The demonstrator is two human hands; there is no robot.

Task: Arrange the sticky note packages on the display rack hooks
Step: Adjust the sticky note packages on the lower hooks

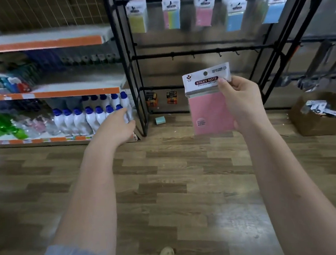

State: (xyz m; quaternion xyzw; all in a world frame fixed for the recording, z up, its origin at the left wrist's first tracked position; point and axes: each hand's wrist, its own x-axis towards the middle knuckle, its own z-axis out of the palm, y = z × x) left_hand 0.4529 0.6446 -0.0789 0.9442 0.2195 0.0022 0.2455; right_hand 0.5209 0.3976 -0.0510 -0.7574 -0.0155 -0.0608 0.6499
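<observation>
While the right hand pinches the pink sticky note package by its white header card, thumb on the front at the card's 3 o'clock edge and fingers curled behind, the pack hangs upright in front of the display rack, below its empty middle row of hooks. Five hung packages occupy the top rail at 12 o'clock. The left hand reaches toward 10 o'clock with relaxed fingers, its grip holding nothing. At 3 o'clock a cardboard box on the floor contains more packaged goods, details blurred. A small blue pad lies on the floor by the rack base
</observation>
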